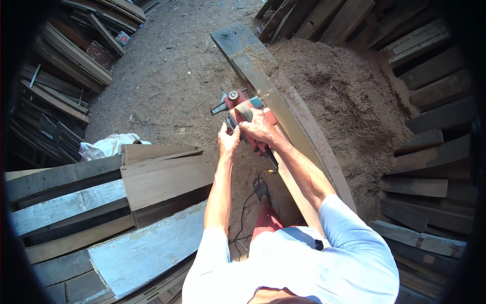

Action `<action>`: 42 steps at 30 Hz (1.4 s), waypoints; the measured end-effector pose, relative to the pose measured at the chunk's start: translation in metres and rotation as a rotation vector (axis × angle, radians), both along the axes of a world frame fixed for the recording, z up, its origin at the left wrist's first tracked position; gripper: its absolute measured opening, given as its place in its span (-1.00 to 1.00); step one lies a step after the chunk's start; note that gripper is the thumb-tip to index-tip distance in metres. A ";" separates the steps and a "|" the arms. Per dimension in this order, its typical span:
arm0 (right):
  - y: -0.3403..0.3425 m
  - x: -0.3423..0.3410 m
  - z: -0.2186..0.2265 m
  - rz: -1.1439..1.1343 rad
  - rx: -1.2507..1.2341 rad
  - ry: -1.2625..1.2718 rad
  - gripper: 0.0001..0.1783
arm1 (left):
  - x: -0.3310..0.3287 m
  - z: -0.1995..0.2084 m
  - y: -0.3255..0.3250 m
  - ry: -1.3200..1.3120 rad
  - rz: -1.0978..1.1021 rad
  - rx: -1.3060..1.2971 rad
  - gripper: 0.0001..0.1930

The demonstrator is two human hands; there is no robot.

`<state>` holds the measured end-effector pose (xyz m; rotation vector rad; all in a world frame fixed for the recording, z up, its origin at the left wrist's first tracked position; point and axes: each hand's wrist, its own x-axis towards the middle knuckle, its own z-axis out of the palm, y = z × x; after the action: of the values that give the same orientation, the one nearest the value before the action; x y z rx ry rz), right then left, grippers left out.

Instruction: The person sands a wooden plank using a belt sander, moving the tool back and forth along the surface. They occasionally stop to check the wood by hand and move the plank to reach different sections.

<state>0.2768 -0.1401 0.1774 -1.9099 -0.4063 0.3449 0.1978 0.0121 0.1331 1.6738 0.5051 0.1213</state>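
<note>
A red electric planer (269,117) with a round front knob is tilted on its side over the left edge of a long plank (309,129). My right hand (259,126) is closed around the planer's body and handle. At the tool's left side, my left hand (229,139) pinches its edge with thumb and fingers. The fingertips of both hands are close together there, and the planer partly hides them. A dark cord (245,207) runs from the rear of the tool down past my foot.
Wood shavings (349,96) lie heaped right of the plank. Boards are stacked at the left (167,185), with a white plastic sack (111,147) by them. More boards (430,106) line the right side. My sandaled foot (261,188) stands below the planer, near the cord.
</note>
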 end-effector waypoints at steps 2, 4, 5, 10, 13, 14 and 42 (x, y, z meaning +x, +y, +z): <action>0.004 -0.001 0.003 -0.004 0.000 0.047 -0.44 | 0.000 0.005 0.006 0.008 -0.003 -0.031 -0.46; -0.012 -0.015 0.003 -0.035 -0.018 0.013 -0.44 | -0.012 0.006 -0.010 0.026 -0.017 -0.041 -0.51; -0.025 -0.029 0.019 -0.040 -0.049 0.086 -0.42 | -0.022 0.003 -0.020 0.028 -0.017 -0.066 -0.54; -0.090 -0.150 0.034 -0.039 -0.054 0.311 -0.32 | -0.148 -0.021 -0.082 0.073 -0.017 0.068 -0.47; -0.153 -0.219 0.035 -0.039 -0.135 0.309 -0.45 | -0.222 -0.013 -0.146 0.152 -0.080 0.165 -0.37; -0.168 -0.240 0.040 -0.039 -0.130 0.286 -0.49 | -0.240 0.000 -0.163 0.172 -0.098 0.183 -0.35; -0.022 -0.026 -0.002 -0.044 -0.074 -0.008 -0.44 | -0.017 -0.007 -0.015 0.075 -0.065 0.019 -0.55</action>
<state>0.2507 -0.1624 0.1757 -1.9904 -0.3605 0.3274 0.1810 -0.0026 0.1264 1.7161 0.5066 0.0165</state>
